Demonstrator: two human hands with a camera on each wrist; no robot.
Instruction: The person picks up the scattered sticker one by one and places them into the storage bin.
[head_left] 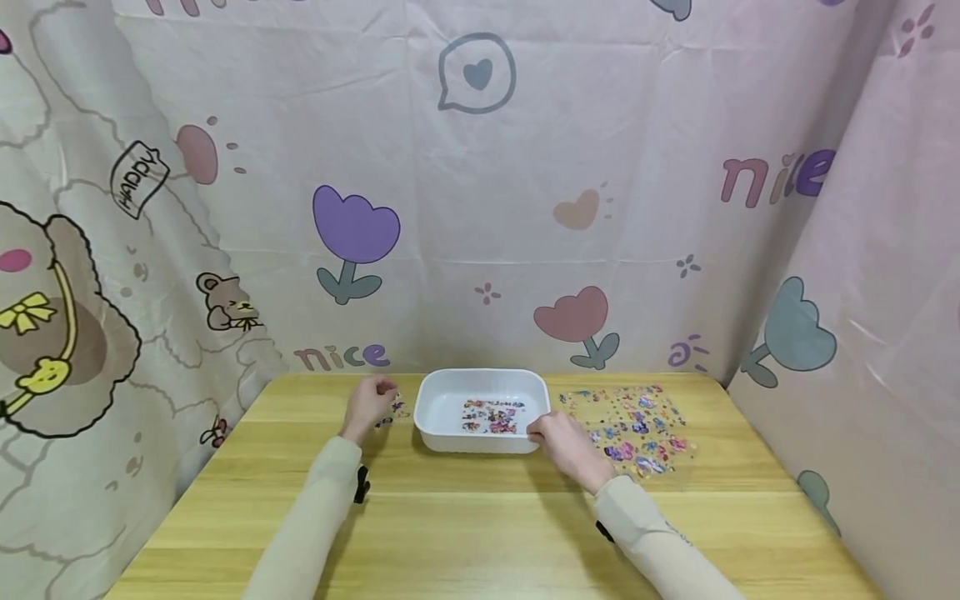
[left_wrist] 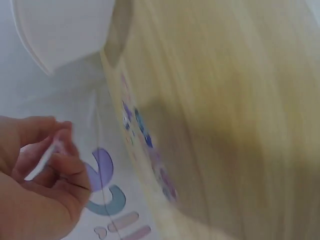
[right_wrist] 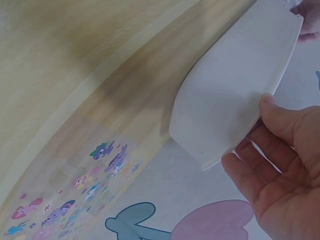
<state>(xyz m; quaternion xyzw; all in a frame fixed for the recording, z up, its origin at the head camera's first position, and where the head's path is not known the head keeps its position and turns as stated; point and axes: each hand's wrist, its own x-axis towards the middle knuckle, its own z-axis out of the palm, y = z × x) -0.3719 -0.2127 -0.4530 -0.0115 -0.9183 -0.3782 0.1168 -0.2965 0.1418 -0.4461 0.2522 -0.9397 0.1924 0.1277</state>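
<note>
A white plastic basin (head_left: 481,443) stands at the table's far side. Inside it lies a clear sheet of colourful cartoon stickers (head_left: 491,417). My right hand (head_left: 566,443) grips the basin's near right corner, thumb and fingers on the rim, as the right wrist view shows. Left of the basin, my left hand (head_left: 369,407) hovers above the table with curled fingers, thumb and fingertips close together in the left wrist view. I cannot tell whether anything thin is between them. Just beneath and beside it, another sticker sheet (left_wrist: 145,142) lies on the wood.
Right of the basin a larger clear sheet of pony stickers (head_left: 645,425) lies flat, partly behind my right hand. The wooden table (head_left: 480,533) ends at the back against a patterned curtain (head_left: 480,208), which also hangs along both sides.
</note>
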